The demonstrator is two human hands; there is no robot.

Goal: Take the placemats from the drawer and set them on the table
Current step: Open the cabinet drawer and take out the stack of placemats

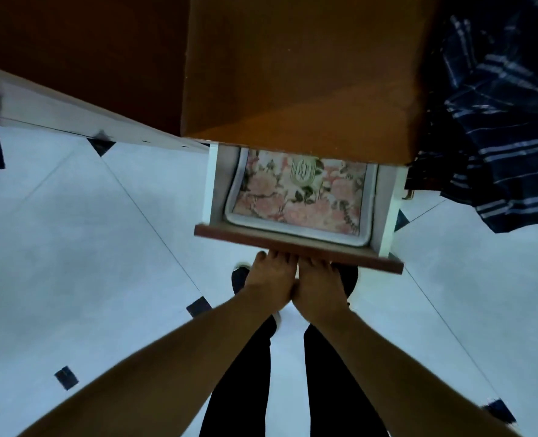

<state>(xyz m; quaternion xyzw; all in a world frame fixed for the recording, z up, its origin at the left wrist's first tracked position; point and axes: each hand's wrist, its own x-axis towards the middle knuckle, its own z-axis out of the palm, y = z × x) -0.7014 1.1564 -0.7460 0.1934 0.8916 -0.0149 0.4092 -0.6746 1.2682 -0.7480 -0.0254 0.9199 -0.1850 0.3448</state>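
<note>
Pink floral placemats (296, 190), white-bordered, in drawer (296, 249)

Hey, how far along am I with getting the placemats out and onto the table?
Done: the drawer is partly open. In hand: left hand and right hand hold the drawer front. Left: floral placemats lie inside, none lifted or on the table.

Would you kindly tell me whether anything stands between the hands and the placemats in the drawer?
Only the drawer front, which the left hand and right hand touch, lies between them and the placemats. The tabletop overhangs the placemats' far part; the near part lies uncovered from above.
</note>
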